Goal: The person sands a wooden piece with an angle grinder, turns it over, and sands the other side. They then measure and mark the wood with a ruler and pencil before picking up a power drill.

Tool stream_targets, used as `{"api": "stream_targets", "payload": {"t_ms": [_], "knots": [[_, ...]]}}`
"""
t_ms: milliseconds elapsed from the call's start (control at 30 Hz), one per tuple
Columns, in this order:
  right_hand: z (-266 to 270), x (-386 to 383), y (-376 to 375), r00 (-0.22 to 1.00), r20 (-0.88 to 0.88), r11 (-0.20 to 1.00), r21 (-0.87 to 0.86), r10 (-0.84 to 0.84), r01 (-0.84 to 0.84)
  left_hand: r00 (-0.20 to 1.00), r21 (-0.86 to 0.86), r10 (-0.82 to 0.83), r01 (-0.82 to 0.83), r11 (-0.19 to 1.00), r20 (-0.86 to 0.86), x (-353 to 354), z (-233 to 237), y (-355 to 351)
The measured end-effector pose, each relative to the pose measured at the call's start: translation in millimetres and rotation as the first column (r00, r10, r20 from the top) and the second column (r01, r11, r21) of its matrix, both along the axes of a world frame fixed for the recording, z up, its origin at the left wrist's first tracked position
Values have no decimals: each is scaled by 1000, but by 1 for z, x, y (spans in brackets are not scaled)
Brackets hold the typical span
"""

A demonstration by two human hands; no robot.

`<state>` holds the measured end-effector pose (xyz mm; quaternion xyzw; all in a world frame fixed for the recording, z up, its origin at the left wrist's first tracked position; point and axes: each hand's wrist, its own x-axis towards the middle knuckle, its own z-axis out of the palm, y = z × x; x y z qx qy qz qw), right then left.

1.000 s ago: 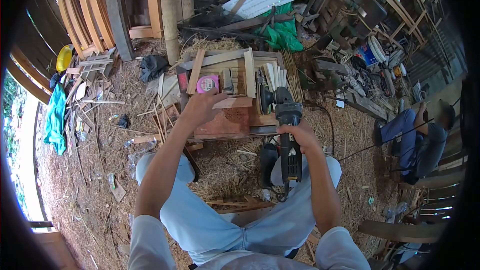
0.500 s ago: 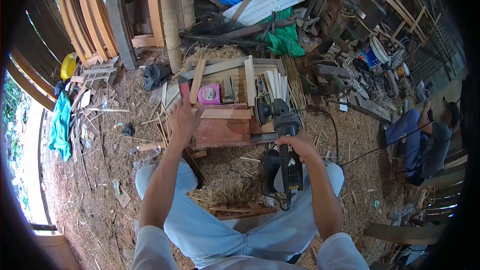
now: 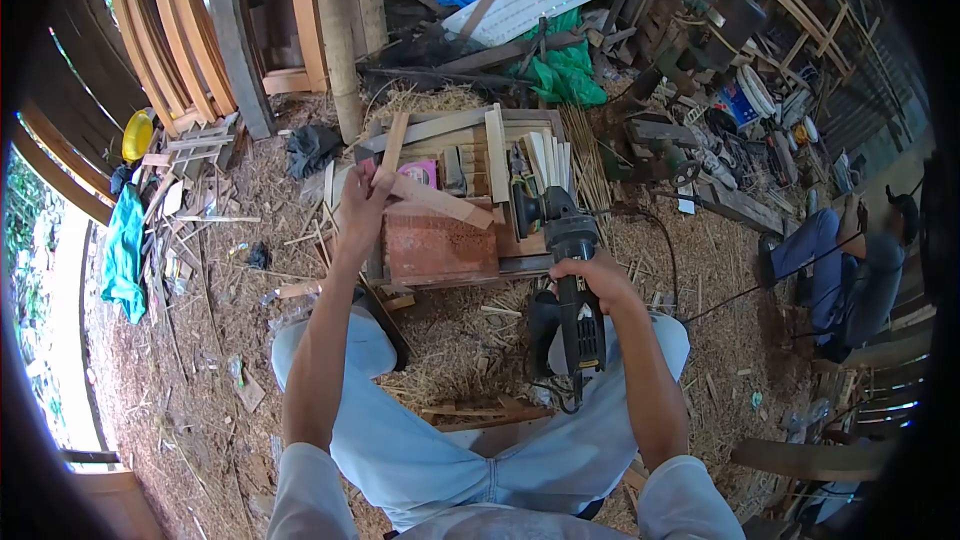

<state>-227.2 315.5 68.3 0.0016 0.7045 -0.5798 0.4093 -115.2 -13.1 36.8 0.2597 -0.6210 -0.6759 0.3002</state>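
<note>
My left hand (image 3: pixel 362 208) pinches the left end of a thin, flat wooden strip (image 3: pixel 445 204), which slants down to the right above a reddish-brown wooden block (image 3: pixel 440 248). My right hand (image 3: pixel 597 278) is wrapped round the body of a black angle grinder (image 3: pixel 574 240), its disc end pointing up and left over the right side of the low work table. Behind the strip, a pink tape measure (image 3: pixel 420 173) is partly covered. A pale upright wooden piece (image 3: pixel 497 155) and several light strips (image 3: pixel 548 160) lie on the table.
At the right, another person (image 3: pixel 862 265) sits low on the ground. The grinder's cord (image 3: pixel 665 240) curves off to the right. Curved timber (image 3: pixel 180 30) leans at the upper left, near a yellow helmet-like object (image 3: pixel 138 135). Green sheeting (image 3: pixel 570 75) and scrap wood lie behind the table.
My left hand has closed on the flat strip and lifted its left end, so it now slants across the tape measure. The grinder has shifted slightly, still in my right hand.
</note>
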Motion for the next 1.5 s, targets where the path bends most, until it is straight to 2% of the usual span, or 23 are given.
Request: {"api": "stream_targets", "payload": {"t_ms": [67, 100, 167, 300, 367, 467, 700, 967, 1067, 1267, 1500], "knots": [[-1, 2, 0, 1000, 7, 1000, 10, 4, -4, 982, -60, -111, 103, 993, -150, -5, 7, 5], [-3, 2, 1, 998, 53, 1000, -18, 21, -20, 983, -52, -109, 102, 993, -151, -8, 10, 9], [-3, 2, 3, 994, 96, 998, -39, 46, -42, 986, -188, -87, 60, 980, -139, -13, 16, 17], [-8, 1, 5, 988, 141, 998, -41, 56, -50, 974, -206, -65, 19, 978, -217, -25, 13, 25], [-14, -2, 8, 985, 161, 996, -70, 64, -54, 962, -132, -93, 60, 989, -257, -29, 17, 27], [-19, -3, 10, 979, 192, 995, -84, 65, -50, 967, -178, -96, 54, 982, -238, -31, 18, 25], [-17, -4, 8, 979, 176, 994, -63, 98, -89, 953, -140, -181, 150, 979, -245, -27, 22, 21], [-22, -6, 3, 976, 180, 988, -118, 123, -103, 948, -168, -185, 145, 975, -258, -30, 14, 17], [-19, -4, -1, 979, 188, 992, -114, 76, -55, 957, -209, -185, 138, 968, -222, -28, 12, 15], [-20, -10, -4, 973, 188, 986, -119, 136, -114, 955, -160, -166, 129, 979, -245, -28, 8, 16], [-24, -11, -4, 970, 223, 992, -99, 101, -81, 959, -185, -153, 110, 977, -238, -30, 10, 18]]}}
